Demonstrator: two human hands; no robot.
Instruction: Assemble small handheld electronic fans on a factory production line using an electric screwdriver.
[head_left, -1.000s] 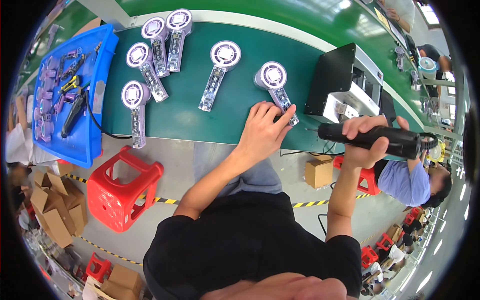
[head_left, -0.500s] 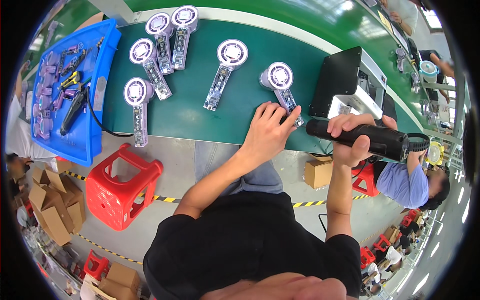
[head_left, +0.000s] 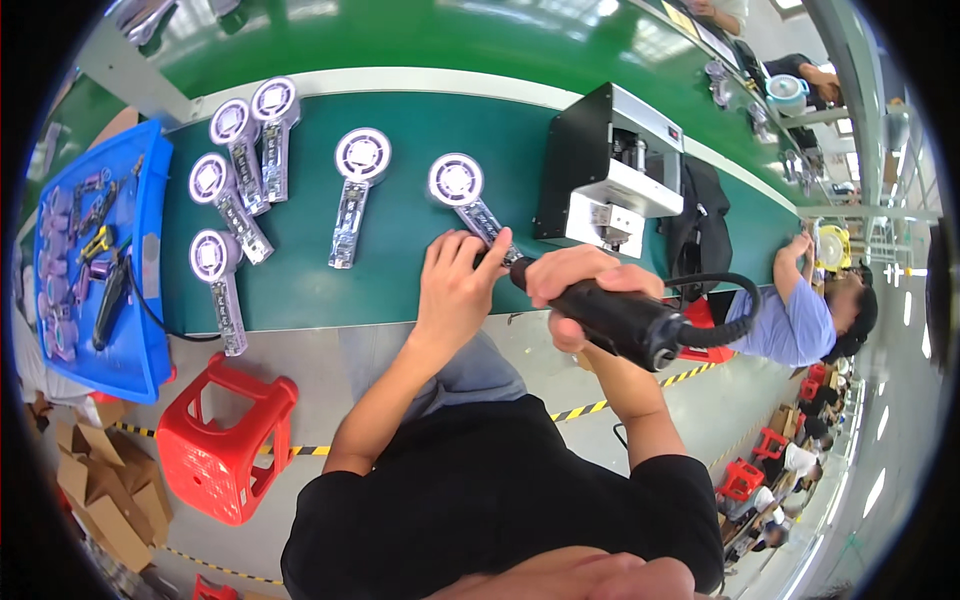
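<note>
My left hand [head_left: 455, 285] grips the lower end of a purple handheld fan [head_left: 456, 181], thumb and fingers on its handle, which lies on the green table. The fan's round head points away from me, and a circuit board shows in its open handle. In my right hand [head_left: 590, 285] is a black electric screwdriver [head_left: 625, 322], tilted, with its front end against the handle's bottom end beside my left thumb. The exact contact of the bit is hidden. To the left lies another such fan [head_left: 362, 155] with its board exposed.
Several more fans [head_left: 230, 195] lie at the table's left. A blue bin [head_left: 150, 270] of purple parts and tools stands beyond them. At right is a black and silver machine [head_left: 600, 175], with a black bag [head_left: 700, 225] beside it. A red stool [head_left: 215, 440] stands below left.
The whole view has shifted, so table things appear further left and lower. My right hand has tilted the screwdriver and brought its front end against the fan handle's end. My left hand keeps its grip.
</note>
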